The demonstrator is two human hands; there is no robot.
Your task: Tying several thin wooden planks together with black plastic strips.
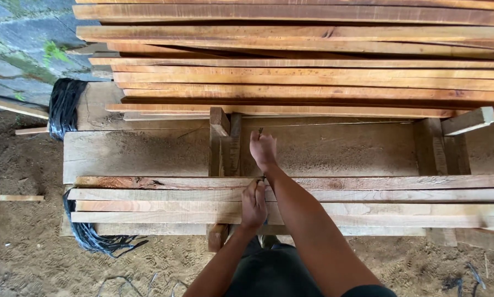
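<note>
Hands at work over a row of thin wooden slats [368, 201] laid side by side across a wide plank [148, 151], seen from above. Left hand [253, 206] resting palm-down on the slats, fingers bent and pressing near the far edge of the row; whether that grip has closed around anything, impossible to tell. Right hand [263, 149] reaching just beyond the slats, over the bare plank, fingers pinched shut on a small dark object [260, 131] poking up from the fingertips, too small to identify. Right forearm crossing the slats at a slant. Upright wooden blocks [225, 143] standing on the plank just beyond the slats, immediately beside the right hand; a second pair of blocks [442, 146] beyond the slats toward the far right end. Large stack of long reddish boards [313, 66] piled well beyond the slats, filling the top of the view. Bundle of black strapping [64, 107] hanging beyond the left end of the slats, and more black strapping [95, 239] trailing onto the dirt floor [32, 253] beneath that same end. Stone paving [21, 38] far beyond the left end of the slats, with bits of green growing between the stones.
</note>
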